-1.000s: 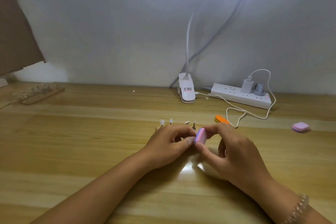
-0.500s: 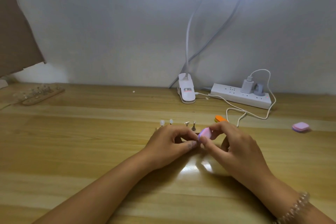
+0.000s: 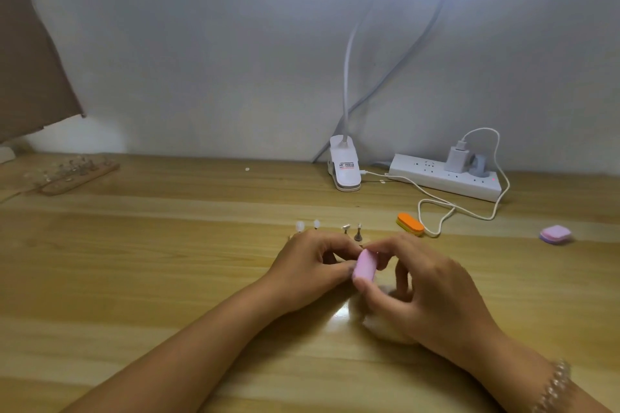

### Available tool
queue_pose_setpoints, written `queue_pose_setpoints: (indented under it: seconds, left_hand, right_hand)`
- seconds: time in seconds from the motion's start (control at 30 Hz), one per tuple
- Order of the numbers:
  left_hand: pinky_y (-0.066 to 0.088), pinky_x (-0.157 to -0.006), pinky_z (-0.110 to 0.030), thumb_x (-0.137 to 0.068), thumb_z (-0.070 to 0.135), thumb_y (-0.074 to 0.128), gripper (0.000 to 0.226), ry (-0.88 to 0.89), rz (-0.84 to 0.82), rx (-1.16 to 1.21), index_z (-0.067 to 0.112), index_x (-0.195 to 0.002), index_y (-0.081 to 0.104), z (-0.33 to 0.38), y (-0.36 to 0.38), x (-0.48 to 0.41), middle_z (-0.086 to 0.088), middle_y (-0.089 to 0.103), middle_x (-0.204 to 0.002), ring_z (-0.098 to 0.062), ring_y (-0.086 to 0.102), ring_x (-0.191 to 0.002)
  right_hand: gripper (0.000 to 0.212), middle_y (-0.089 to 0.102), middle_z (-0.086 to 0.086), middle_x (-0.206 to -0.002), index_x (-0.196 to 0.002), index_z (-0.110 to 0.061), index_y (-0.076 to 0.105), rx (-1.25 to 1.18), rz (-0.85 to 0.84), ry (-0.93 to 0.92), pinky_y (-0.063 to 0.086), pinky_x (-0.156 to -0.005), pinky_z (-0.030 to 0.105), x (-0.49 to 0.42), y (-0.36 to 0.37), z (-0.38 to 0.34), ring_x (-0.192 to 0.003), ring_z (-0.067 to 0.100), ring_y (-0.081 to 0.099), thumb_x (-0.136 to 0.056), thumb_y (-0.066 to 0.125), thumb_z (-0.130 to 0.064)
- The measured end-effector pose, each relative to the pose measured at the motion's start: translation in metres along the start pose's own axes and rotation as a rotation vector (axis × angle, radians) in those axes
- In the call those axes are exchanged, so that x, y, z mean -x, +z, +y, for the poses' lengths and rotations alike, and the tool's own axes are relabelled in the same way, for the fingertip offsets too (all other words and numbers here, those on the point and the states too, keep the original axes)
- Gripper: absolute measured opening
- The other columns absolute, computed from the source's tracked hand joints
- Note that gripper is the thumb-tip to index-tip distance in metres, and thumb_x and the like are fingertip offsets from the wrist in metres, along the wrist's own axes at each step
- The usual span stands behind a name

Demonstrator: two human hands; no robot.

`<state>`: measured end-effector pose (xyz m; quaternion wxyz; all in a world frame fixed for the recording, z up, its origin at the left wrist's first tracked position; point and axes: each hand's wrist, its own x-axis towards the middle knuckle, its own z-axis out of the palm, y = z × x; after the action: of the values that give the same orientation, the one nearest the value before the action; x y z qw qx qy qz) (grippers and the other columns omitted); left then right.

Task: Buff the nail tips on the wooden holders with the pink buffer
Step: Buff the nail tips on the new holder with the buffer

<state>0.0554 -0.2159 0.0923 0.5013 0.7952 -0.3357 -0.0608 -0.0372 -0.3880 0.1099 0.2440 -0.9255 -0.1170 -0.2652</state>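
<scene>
The right hand (image 3: 432,295) pinches one pink buffer (image 3: 365,265); left hand (image 3: 308,265) curls, hold hidden; four nail tips (image 3: 316,224) behind.

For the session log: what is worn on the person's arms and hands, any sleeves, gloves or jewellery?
No sleeves or gloves; both forearms are bare. The left hand and wrist wear nothing. The right hand has a bracelet of pale, glassy round beads at its wrist.

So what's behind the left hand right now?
Four small upright stands sit in a row behind the left hand; two carry pale nail tips. Anything it pinches beside the pink buffer is covered.
</scene>
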Motion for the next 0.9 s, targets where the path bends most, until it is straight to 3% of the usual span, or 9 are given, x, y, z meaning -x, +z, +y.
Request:
queue_pose_setpoints:
  seconds: [0.13,0.23,0.3,0.4,0.5,0.57,0.73,0.83,0.9]
  left_hand:
    - [0.039,-0.061,-0.022,-0.092,0.018,0.070,0.012,0.019,0.016,-0.014,0.021,-0.100,0.079,0.000,0.001,0.000,0.009,0.074,-0.091,-0.004,0.049,-0.062]
    - [0.053,-0.076,-0.044,-0.092,0.010,0.066,0.017,0.027,0.009,0.009,0.017,-0.101,0.077,0.003,0.000,0.001,0.004,0.076,-0.095,-0.025,0.066,-0.082]
    - [0.052,-0.083,-0.052,-0.090,0.015,0.063,0.018,0.031,0.016,0.013,0.017,-0.101,0.077,0.004,0.000,0.002,0.002,0.075,-0.096,-0.034,0.066,-0.092]
    - [0.050,-0.080,-0.050,-0.094,0.017,0.064,0.015,0.032,0.022,0.004,0.017,-0.102,0.077,0.002,0.000,0.001,0.005,0.074,-0.093,-0.034,0.064,-0.086]
    - [0.051,-0.079,-0.048,-0.094,0.017,0.062,0.016,0.026,0.019,0.000,0.016,-0.102,0.076,0.003,0.000,0.001,0.009,0.072,-0.089,-0.021,0.063,-0.082]
    - [0.052,-0.084,-0.052,-0.091,0.019,0.058,0.021,0.030,0.018,-0.003,0.014,-0.103,0.075,0.005,-0.001,0.001,0.005,0.073,-0.092,-0.026,0.066,-0.089]
    - [0.049,-0.089,-0.056,-0.097,0.012,0.060,0.017,0.039,0.019,-0.005,0.013,-0.104,0.076,0.004,-0.001,0.001,-0.001,0.075,-0.098,-0.031,0.067,-0.098]
    - [0.049,-0.088,-0.056,-0.092,0.020,0.058,0.024,0.040,0.016,-0.003,0.012,-0.106,0.075,0.005,-0.001,0.002,-0.003,0.075,-0.099,-0.034,0.066,-0.098]
    - [0.049,-0.088,-0.056,-0.090,0.024,0.056,0.028,0.033,0.013,-0.001,0.012,-0.106,0.075,0.005,-0.001,0.001,-0.003,0.075,-0.100,-0.035,0.066,-0.098]
  right_hand:
    - [0.026,0.062,-0.017,-0.088,-0.095,-0.030,0.063,-0.040,0.102,0.115,0.051,-0.062,0.040,-0.004,-0.001,0.011,-0.059,0.008,0.056,-0.079,0.066,-0.051]
    - [0.026,0.059,-0.023,-0.090,-0.097,-0.033,0.061,0.014,0.051,0.011,0.049,-0.055,0.033,0.000,0.002,0.002,-0.056,0.006,0.053,-0.079,0.061,-0.053]
    - [0.028,0.060,-0.025,-0.090,-0.096,-0.034,0.059,0.004,0.033,0.010,0.049,-0.054,0.032,-0.001,0.002,0.001,-0.056,0.006,0.054,-0.078,0.060,-0.055]
    - [0.025,0.064,-0.021,-0.090,-0.091,-0.033,0.058,-0.045,0.103,0.132,0.051,-0.061,0.037,-0.004,0.000,0.012,-0.059,0.007,0.056,-0.077,0.067,-0.053]
    - [0.027,0.062,-0.021,-0.091,-0.093,-0.033,0.057,0.015,0.077,0.071,0.050,-0.058,0.034,-0.001,0.003,0.009,-0.059,0.002,0.052,-0.078,0.064,-0.054]
    - [0.030,0.060,-0.023,-0.091,-0.095,-0.033,0.056,0.040,0.032,0.011,0.048,-0.055,0.030,0.001,0.005,0.005,-0.059,-0.001,0.049,-0.076,0.061,-0.055]
    - [0.026,0.063,-0.021,-0.090,-0.092,-0.033,0.057,-0.004,0.104,0.126,0.050,-0.059,0.037,-0.004,0.002,0.012,-0.057,0.002,0.054,-0.076,0.066,-0.051]
    - [0.029,0.061,-0.023,-0.091,-0.095,-0.033,0.057,0.043,0.056,0.035,0.046,-0.055,0.029,-0.001,0.005,0.007,-0.059,-0.010,0.046,-0.075,0.060,-0.055]
    - [0.030,0.061,-0.024,-0.091,-0.094,-0.033,0.057,0.014,0.051,0.061,0.048,-0.056,0.032,-0.002,0.004,0.007,-0.059,-0.006,0.049,-0.075,0.062,-0.055]
